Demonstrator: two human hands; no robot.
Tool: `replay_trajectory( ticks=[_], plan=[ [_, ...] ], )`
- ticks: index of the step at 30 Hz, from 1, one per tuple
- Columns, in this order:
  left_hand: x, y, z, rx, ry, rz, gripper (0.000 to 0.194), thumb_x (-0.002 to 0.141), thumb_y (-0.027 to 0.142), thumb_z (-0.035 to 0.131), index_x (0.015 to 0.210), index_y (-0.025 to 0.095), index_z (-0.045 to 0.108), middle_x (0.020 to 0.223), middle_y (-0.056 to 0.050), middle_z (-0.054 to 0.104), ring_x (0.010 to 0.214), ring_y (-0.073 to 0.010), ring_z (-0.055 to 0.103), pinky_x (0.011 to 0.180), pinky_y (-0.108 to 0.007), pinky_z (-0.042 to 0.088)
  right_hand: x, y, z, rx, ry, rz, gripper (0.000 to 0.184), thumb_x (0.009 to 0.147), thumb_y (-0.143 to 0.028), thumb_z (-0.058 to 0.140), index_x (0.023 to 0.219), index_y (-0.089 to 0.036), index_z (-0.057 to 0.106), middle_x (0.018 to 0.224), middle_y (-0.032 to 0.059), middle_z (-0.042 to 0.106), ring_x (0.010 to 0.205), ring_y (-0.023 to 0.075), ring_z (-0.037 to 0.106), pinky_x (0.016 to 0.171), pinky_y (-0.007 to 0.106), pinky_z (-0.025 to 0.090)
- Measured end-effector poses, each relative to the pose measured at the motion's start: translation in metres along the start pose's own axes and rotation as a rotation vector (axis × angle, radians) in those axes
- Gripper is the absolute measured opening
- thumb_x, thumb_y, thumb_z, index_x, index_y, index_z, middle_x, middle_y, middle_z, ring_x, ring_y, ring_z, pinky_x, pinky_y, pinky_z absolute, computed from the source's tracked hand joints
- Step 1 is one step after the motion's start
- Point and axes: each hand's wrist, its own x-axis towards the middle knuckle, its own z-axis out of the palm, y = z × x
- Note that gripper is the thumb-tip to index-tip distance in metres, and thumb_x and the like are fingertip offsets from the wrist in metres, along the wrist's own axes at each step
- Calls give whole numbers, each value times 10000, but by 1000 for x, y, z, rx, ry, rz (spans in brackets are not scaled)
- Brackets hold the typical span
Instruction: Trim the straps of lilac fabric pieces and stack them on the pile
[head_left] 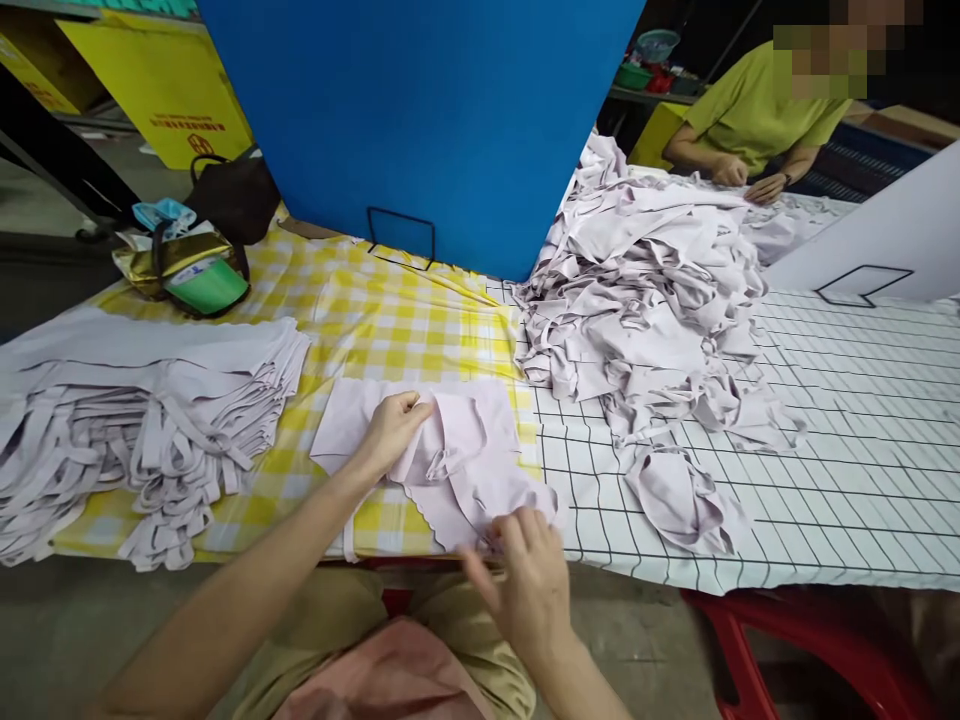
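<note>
A pale lilac garment [484,440] with a scalloped edge lies partly spread and folded over itself on the table in front of me. My left hand [397,425] is closed, its thumb and fingers pinching the fabric near the garment's upper middle. At the lower right edge, near the table's front, my right hand [529,570] has its fingers curled on the bunched cloth. Its thumb is slightly blurred and the fingertips are partly hidden. To the left lies a neat stack of similar garments [187,350], straps hanging toward me.
A large loose heap of lilac garments [652,270] rises at the right, with one crumpled garment [682,500] nearer me. A blue panel [420,120] stands behind the yellow checked cloth [360,300]. Bags [202,270] sit back left. Across the table, a person in a yellow-green shirt [750,110] handles fabric.
</note>
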Motion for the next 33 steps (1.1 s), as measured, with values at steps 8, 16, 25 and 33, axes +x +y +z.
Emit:
replay_trajectory(
  ticks=[8, 16, 25, 33],
  plan=[
    [2, -1, -1, 177, 20, 59, 301, 716, 380, 499, 554, 190, 332, 520, 64, 307, 491, -85, 310, 454, -206, 187, -33, 6, 18, -16, -120, -41, 295, 812, -64, 357, 967, -199, 568, 864, 96, 611, 746, 245, 517, 651, 365, 389],
    [9, -2, -12, 437, -5, 80, 304, 732, 293, 476, 534, 197, 267, 501, 60, 238, 479, -97, 293, 480, -235, 174, 23, 68, -38, 719, -320, 629, 293, 814, -474, 480, 811, -195, 570, 612, -1, 549, 569, 158, 509, 521, 258, 396],
    [4, 3, -5, 967, 42, 168, 174, 811, 208, 473, 974, 191, 528, 913, -50, 604, 842, -220, 561, 676, -285, 377, 28, 123, -58, -37, 211, 495, 362, 811, -434, 405, 899, -166, 632, 982, 141, 597, 927, 283, 524, 786, 435, 409],
    [-1, 2, 10, 1127, -87, 591, 177, 790, 208, 592, 963, 173, 591, 976, -70, 575, 939, -248, 496, 770, -352, 366, -8, 164, -60, -387, 101, 565, 558, 850, -521, 285, 1152, -146, 566, 1238, 196, 512, 1118, 368, 455, 840, 558, 335]
  ],
)
